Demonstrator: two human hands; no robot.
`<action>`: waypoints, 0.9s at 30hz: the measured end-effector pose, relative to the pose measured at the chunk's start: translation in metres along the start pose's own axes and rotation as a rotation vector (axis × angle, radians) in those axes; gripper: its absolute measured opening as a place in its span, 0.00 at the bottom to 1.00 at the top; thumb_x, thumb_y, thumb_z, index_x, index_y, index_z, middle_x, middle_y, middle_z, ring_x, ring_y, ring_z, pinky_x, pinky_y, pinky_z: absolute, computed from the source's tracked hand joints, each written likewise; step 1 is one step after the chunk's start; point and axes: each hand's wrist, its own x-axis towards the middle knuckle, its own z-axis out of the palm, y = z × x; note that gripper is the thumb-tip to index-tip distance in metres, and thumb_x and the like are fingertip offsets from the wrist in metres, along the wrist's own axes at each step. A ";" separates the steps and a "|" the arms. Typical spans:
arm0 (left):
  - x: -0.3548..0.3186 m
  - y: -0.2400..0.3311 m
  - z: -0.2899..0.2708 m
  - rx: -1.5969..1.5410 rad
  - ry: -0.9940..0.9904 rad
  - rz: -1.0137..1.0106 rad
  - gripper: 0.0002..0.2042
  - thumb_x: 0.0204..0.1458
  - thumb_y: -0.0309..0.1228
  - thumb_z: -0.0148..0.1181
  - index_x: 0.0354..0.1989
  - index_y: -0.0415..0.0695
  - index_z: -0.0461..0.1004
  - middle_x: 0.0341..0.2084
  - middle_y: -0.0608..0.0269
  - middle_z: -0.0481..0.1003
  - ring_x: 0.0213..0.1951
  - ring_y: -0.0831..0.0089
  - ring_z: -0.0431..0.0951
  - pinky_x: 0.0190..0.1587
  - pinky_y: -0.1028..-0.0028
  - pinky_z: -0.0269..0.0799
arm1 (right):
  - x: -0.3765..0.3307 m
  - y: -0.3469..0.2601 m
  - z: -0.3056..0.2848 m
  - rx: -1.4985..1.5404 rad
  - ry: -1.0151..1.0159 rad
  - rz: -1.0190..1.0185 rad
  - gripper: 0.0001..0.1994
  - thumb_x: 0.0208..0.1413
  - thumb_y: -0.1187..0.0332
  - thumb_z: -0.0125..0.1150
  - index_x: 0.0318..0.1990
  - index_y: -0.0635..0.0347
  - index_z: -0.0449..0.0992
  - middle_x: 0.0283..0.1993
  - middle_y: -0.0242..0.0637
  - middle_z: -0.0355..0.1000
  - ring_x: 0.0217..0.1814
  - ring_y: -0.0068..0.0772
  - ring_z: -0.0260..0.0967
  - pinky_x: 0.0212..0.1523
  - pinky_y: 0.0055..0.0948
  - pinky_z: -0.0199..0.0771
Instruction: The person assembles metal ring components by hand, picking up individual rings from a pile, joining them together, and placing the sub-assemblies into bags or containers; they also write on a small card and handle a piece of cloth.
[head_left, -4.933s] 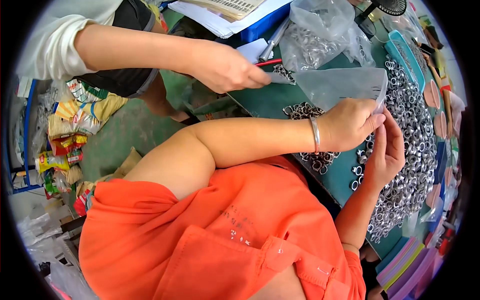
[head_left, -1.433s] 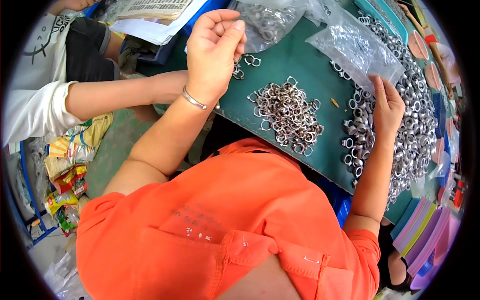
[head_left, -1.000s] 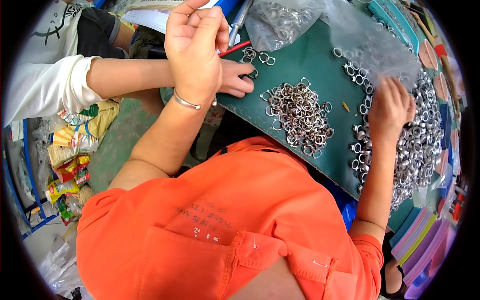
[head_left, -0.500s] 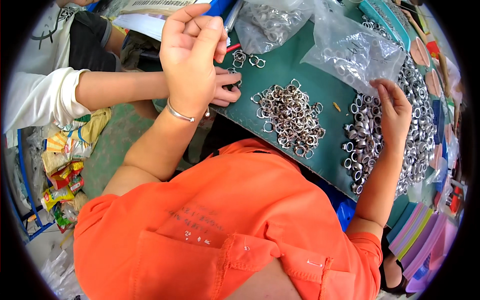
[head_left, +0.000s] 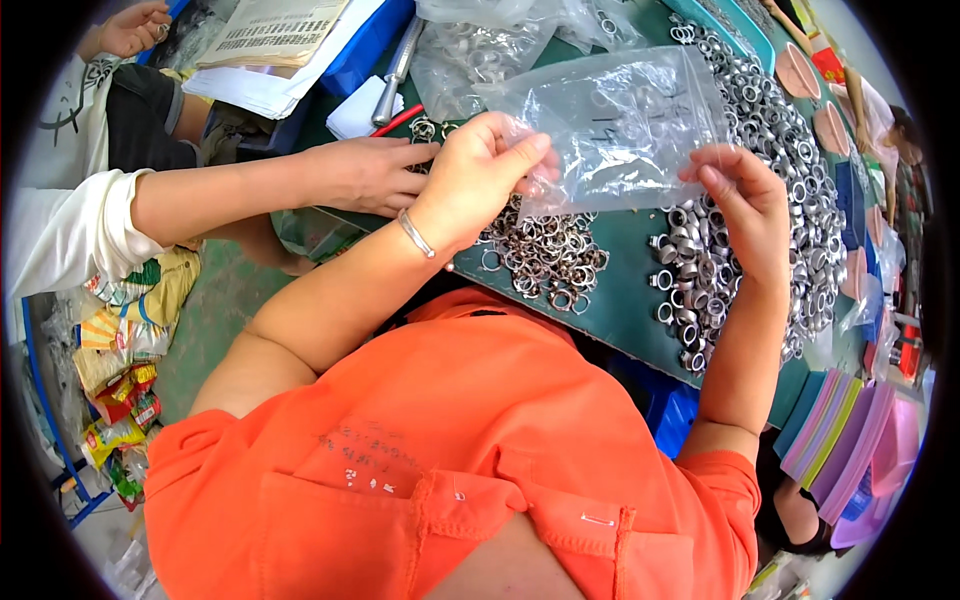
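Observation:
A clear plastic bag (head_left: 620, 125) is stretched between my two hands above the green table (head_left: 625, 305). My left hand (head_left: 480, 175), with a metal bangle on its wrist, pinches the bag's left edge. My right hand (head_left: 745, 205) pinches its right edge. Below the bag lies a small heap of silver metal rings (head_left: 545, 260). A much larger spread of the same rings (head_left: 770, 190) covers the table to the right, under my right hand.
A co-worker's hand (head_left: 365, 175) in a white sleeve rests on the table at the left near a red pen (head_left: 400, 120). More clear bags with rings (head_left: 470, 45), papers (head_left: 270, 35) and a blue box lie beyond. Coloured trays (head_left: 850, 440) are stacked at lower right.
My left hand came down from up high and took the bag's left edge. My right hand rose off the ring spread onto its right edge. The bag now hangs spread between them.

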 end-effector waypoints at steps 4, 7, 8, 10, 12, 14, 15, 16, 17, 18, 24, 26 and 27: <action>0.004 -0.001 0.009 0.028 0.154 0.063 0.18 0.54 0.31 0.55 0.49 0.36 0.59 0.42 0.53 0.71 0.41 0.69 0.74 0.39 0.76 0.71 | 0.013 0.016 -0.003 -0.557 0.502 -0.337 0.07 0.48 0.79 0.58 0.36 0.62 0.76 0.30 0.36 0.75 0.31 0.27 0.72 0.36 0.23 0.69; -0.004 -0.002 0.005 0.089 0.148 0.133 0.20 0.54 0.31 0.55 0.51 0.35 0.57 0.43 0.52 0.69 0.40 0.70 0.74 0.39 0.76 0.71 | 0.016 0.003 -0.004 -1.244 0.649 -0.661 0.12 0.40 0.78 0.58 0.34 0.53 0.78 0.34 0.30 0.75 0.41 0.30 0.70 0.44 0.28 0.61; -0.006 -0.003 0.003 0.111 0.106 0.165 0.21 0.54 0.30 0.55 0.52 0.35 0.56 0.43 0.52 0.68 0.39 0.70 0.74 0.38 0.77 0.71 | 0.016 0.002 0.004 -1.309 0.600 -0.642 0.11 0.40 0.77 0.57 0.33 0.50 0.78 0.36 0.27 0.74 0.43 0.28 0.69 0.47 0.29 0.58; -0.010 -0.003 0.005 0.124 0.075 0.176 0.22 0.53 0.29 0.56 0.52 0.35 0.55 0.43 0.52 0.68 0.38 0.71 0.74 0.37 0.78 0.71 | 0.016 0.009 0.019 -1.363 0.470 -0.599 0.11 0.40 0.76 0.56 0.30 0.46 0.77 0.40 0.24 0.73 0.49 0.27 0.66 0.53 0.35 0.51; -0.010 -0.005 0.009 0.143 0.035 0.198 0.28 0.50 0.28 0.59 0.55 0.34 0.51 0.44 0.52 0.66 0.36 0.74 0.73 0.34 0.80 0.71 | 0.008 0.015 0.032 -1.369 0.277 -0.533 0.10 0.40 0.75 0.56 0.30 0.47 0.77 0.44 0.26 0.72 0.54 0.28 0.63 0.59 0.41 0.44; -0.005 -0.007 0.012 0.265 0.050 0.195 0.30 0.49 0.29 0.61 0.55 0.34 0.50 0.45 0.52 0.65 0.36 0.74 0.73 0.34 0.80 0.71 | 0.003 0.018 0.043 -1.355 0.193 -0.539 0.09 0.40 0.74 0.56 0.30 0.47 0.77 0.45 0.27 0.71 0.55 0.29 0.62 0.61 0.43 0.42; -0.002 -0.008 0.015 0.386 0.061 0.190 0.32 0.48 0.30 0.62 0.56 0.34 0.49 0.45 0.51 0.64 0.37 0.74 0.73 0.35 0.80 0.71 | 0.000 0.018 0.048 -1.306 0.121 -0.553 0.09 0.40 0.73 0.56 0.30 0.48 0.77 0.46 0.27 0.71 0.56 0.29 0.61 0.62 0.43 0.41; 0.006 -0.013 0.017 0.458 0.102 0.248 0.37 0.43 0.40 0.66 0.55 0.33 0.53 0.39 0.50 0.70 0.33 0.74 0.74 0.32 0.76 0.72 | -0.003 0.017 0.051 -1.260 0.051 -0.567 0.08 0.40 0.73 0.56 0.30 0.49 0.77 0.46 0.28 0.70 0.57 0.30 0.61 0.63 0.44 0.40; 0.011 -0.015 0.016 0.457 0.104 0.251 0.37 0.43 0.40 0.66 0.55 0.33 0.53 0.39 0.50 0.70 0.33 0.74 0.74 0.32 0.76 0.72 | -0.006 0.018 0.054 -1.233 0.030 -0.571 0.07 0.40 0.71 0.56 0.29 0.50 0.77 0.47 0.28 0.70 0.57 0.30 0.61 0.63 0.45 0.40; 0.014 -0.015 0.016 0.531 0.072 0.254 0.33 0.43 0.38 0.66 0.53 0.34 0.56 0.34 0.52 0.71 0.30 0.74 0.75 0.31 0.77 0.72 | -0.010 0.019 0.056 -1.236 0.009 -0.584 0.07 0.40 0.71 0.56 0.29 0.50 0.77 0.47 0.28 0.70 0.57 0.30 0.61 0.63 0.46 0.40; 0.037 -0.019 0.016 0.343 0.122 0.148 0.16 0.50 0.22 0.51 0.48 0.37 0.61 0.21 0.62 0.71 0.18 0.79 0.70 0.17 0.80 0.67 | -0.055 0.023 0.083 -0.871 -0.133 -0.683 0.19 0.43 0.64 0.59 0.47 0.48 0.72 0.56 0.37 0.64 0.60 0.35 0.59 0.61 0.47 0.47; 0.047 -0.014 0.014 0.378 0.132 0.203 0.09 0.49 0.23 0.51 0.39 0.36 0.65 0.18 0.64 0.69 0.16 0.79 0.67 0.16 0.79 0.64 | -0.070 0.025 0.098 -0.737 -0.226 -0.545 0.26 0.43 0.55 0.61 0.52 0.47 0.69 0.60 0.42 0.59 0.63 0.45 0.54 0.60 0.51 0.48; 0.048 -0.011 0.013 0.366 0.122 0.183 0.06 0.48 0.24 0.51 0.34 0.37 0.67 0.17 0.64 0.68 0.15 0.80 0.66 0.15 0.79 0.62 | -0.074 0.026 0.103 -0.732 -0.254 -0.466 0.30 0.43 0.50 0.62 0.55 0.46 0.67 0.63 0.45 0.55 0.64 0.51 0.51 0.60 0.53 0.48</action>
